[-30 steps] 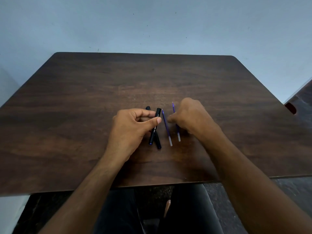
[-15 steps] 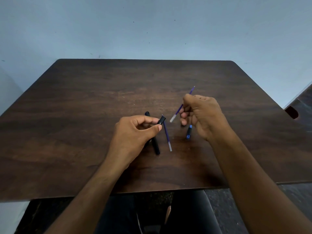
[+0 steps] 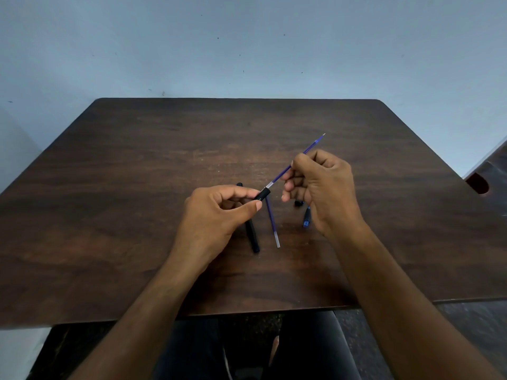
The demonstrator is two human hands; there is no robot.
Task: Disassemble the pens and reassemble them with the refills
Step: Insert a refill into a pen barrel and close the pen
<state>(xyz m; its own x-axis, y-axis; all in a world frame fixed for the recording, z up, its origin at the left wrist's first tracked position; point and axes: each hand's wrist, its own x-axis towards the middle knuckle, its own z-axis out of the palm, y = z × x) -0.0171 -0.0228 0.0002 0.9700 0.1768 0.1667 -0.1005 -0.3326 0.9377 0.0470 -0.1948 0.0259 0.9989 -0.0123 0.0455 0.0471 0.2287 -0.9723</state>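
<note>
On the dark tabletop, the left hand holds a black pen barrel, its fingers curled around it with the thumb pinching near the open mouth, which points toward 1 o'clock. A second black barrel lies on the wood under that hand, running toward 6 o'clock. Just to its right lies 1 spare refill, clear end nearest the person.

At the mouth of the held barrel sits the clear tail of a blue refill, whose tip points to 1 o'clock. The right hand pinches its shaft between thumb and fingers. A small black piece and a blue-tipped piece lie below that hand.

The step looks like feeding the refill in. It likely goes best with refill and barrel in 1 line, a light push, and the grip close to the mouth so the thin shaft doesn't bow.
</note>
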